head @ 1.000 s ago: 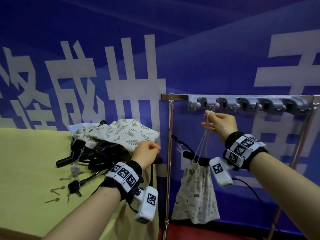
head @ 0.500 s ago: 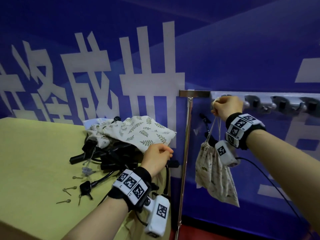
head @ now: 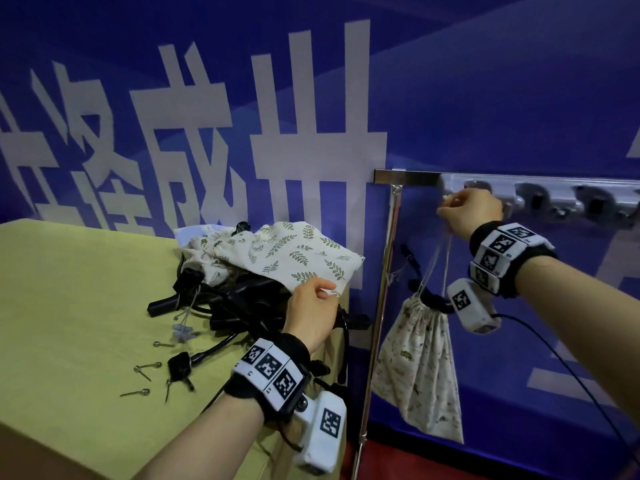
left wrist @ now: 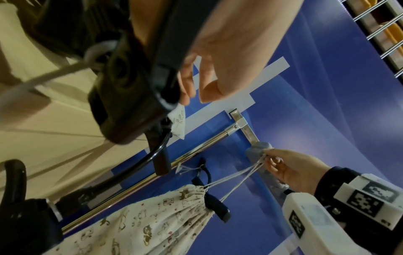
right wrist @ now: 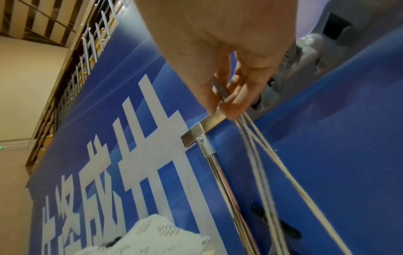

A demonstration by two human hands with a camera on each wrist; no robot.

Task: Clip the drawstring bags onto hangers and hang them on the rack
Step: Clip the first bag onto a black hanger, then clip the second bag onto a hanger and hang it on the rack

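Observation:
A cream drawstring bag (head: 419, 368) with small prints hangs by its strings (head: 434, 268); a black hanger clip (head: 433, 301) sits at its gathered neck. My right hand (head: 446, 209) pinches the strings (right wrist: 261, 155) up at the left end of the grey hook rail (head: 554, 197). In the right wrist view my fingers (right wrist: 231, 100) close on the cords beside the rack corner (right wrist: 196, 136). My left hand (head: 330, 292) pinches the near edge of a leaf-print bag (head: 291, 251) that lies on a pile of black hangers (head: 239, 306). The left wrist view shows that bag's corner (left wrist: 179, 120) below my fingers (left wrist: 189, 89).
The yellow-green table (head: 69, 306) carries several loose metal pins (head: 147, 368) near the hanger pile. The rack's chrome post (head: 381, 306) stands between table and hanging bag. A blue banner wall is behind. A black cable (head: 554, 358) trails from my right wrist.
My right hand has shifted left along the rail to its end, and the hanging bag swung with it. My left hand has taken the leaf-print bag's edge. The view has turned left.

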